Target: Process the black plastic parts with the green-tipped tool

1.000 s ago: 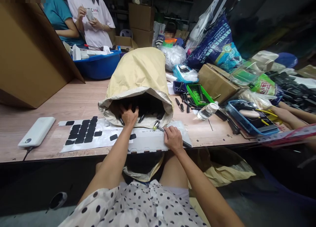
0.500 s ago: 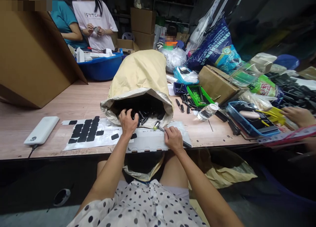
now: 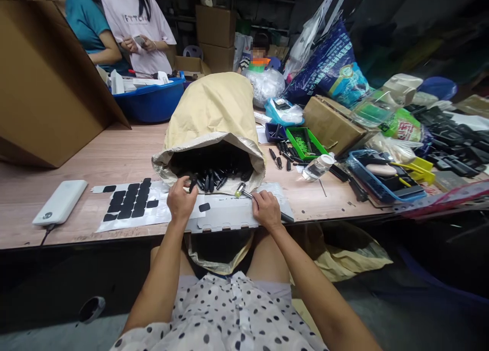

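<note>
A large tan paper sack (image 3: 214, 101) lies on its side, its mouth facing me, with several slim black plastic parts (image 3: 211, 180) spilling to its lip. At the left of that mouth my left hand (image 3: 181, 202) pinches a small black part (image 3: 193, 183) between thumb and fingers. My right hand (image 3: 266, 209) is wrapped round the handle of a small hammer (image 3: 240, 189); its metal and yellowish head points left, just in front of the sack. Beneath the hammer is a flat grey-white board (image 3: 225, 216). Rows of black rounded pads (image 3: 130, 200) sit on a white sheet to the left.
A white power bank (image 3: 61, 202) with a cable lies left. Behind are a cardboard box (image 3: 46, 86) and a blue basin (image 3: 153, 104). To the right stand a green tray (image 3: 305, 142), a clear bottle (image 3: 318, 167) and a blue basket (image 3: 385, 180). Other people are across the table.
My left hand has drawn back from the sack's mouth toward me and left, bringing out a small black part. My right hand stays on the hammer. A co-worker's hand at right has left view.
</note>
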A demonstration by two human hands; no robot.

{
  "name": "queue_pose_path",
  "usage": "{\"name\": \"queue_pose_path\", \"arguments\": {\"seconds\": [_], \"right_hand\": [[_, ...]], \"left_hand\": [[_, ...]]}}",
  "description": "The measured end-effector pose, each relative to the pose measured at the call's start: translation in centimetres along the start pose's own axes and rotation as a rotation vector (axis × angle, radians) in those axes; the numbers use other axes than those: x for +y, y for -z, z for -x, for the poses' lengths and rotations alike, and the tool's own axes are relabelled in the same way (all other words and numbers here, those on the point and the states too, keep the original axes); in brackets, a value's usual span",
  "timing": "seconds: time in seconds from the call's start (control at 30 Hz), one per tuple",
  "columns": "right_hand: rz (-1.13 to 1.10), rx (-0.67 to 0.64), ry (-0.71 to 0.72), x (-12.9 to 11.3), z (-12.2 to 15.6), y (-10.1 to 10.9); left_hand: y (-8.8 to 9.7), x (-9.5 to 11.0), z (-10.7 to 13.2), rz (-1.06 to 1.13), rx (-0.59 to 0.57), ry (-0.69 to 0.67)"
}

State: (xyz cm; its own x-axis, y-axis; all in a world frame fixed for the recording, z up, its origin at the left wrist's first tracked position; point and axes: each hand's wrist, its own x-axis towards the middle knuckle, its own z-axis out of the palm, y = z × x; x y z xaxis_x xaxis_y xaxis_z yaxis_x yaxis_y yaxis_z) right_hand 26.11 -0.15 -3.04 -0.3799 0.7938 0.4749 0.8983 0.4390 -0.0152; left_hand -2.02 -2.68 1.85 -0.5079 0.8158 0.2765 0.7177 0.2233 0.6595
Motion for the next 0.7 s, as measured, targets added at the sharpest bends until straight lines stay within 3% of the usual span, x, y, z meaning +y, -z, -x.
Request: {"name": "queue_pose_path", "arguments": {"seconds": [0.13, 0.23, 0.53, 0.7], "right_hand": [[-0.001, -0.022, -0.016, 0.0, 0.0, 0.0], [-0.009, -0.040, -0.019, 0.1, 0.0, -0.1], [-0.079, -0.081, -0.043, 0.7, -0.2, 0.1], [-0.305, -0.006, -0.139, -0.8, 0.3, 1.5]], "left_hand": [[-0.7, 0.0, 2.8, 0.135, -0.279, -0.300], [-1.9, -0.1, 3.8, 0.148, -0.417, -0.406], [-2.3, -0.5, 3.1, 0.178, -0.496, -0.319], [-2.5, -0.3, 2.9, 0.188, -0.546, -0.287]]}}
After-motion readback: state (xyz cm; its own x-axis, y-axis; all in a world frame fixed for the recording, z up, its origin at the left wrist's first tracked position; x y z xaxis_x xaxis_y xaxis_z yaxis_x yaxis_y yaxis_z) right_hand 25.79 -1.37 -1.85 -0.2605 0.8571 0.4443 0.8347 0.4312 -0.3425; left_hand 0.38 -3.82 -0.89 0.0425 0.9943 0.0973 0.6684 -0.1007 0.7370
